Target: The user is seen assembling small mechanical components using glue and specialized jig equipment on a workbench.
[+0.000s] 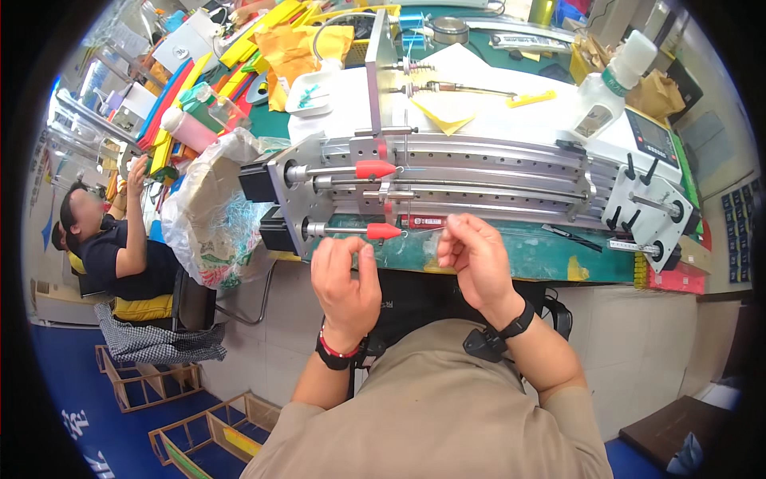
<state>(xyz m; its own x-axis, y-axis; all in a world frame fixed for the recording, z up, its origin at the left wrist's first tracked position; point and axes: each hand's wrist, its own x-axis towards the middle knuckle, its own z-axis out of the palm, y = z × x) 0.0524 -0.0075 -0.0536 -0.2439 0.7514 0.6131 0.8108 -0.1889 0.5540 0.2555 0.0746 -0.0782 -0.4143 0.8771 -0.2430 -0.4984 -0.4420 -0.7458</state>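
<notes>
Tan shirt (443,399), right fingers (469,229) pinching thread (427,231), left fingers (339,257) curled, grip unclear, open gap between, near table edge (531,273)

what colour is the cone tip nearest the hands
Red; the cone tip shows best in the head view.

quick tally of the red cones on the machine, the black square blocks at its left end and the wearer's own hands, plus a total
Red cones: 2
Black square blocks: 2
Wearer's hands: 2
Total: 6
</notes>
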